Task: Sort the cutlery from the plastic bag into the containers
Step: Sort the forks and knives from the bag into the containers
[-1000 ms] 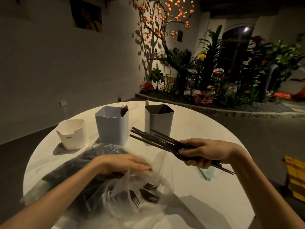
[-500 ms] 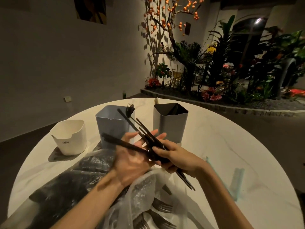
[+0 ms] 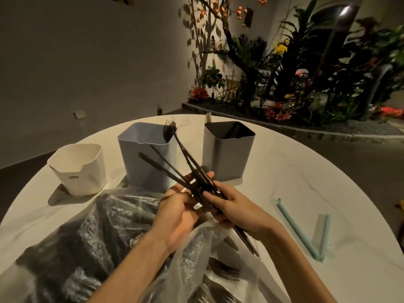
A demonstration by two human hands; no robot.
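While before: the left hand point(image 3: 179, 215) lay on the plastic bag point(image 3: 105, 232), it now grips the dark cutlery bundle point(image 3: 175, 167) with the right hand point(image 3: 231, 208).
Place: bundle fans before the blue container point(image 3: 142, 154).
Unclear: which utensil types.

- Three containers stand in a row on the far half of the table point(image 3: 284, 171): low container point(image 3: 78, 169) at left, middle container point(image 3: 146, 154), right container point(image 3: 227, 149).
- Forks point(image 3: 169, 131) stand in the middle container.
- Plastic bag point(image 3: 105, 232) lies before the containers, at near left.
- Both hands meet above the bag, holding a cutlery bundle point(image 3: 196, 182).
- Clip point(image 3: 306, 232) lies right of the hands.
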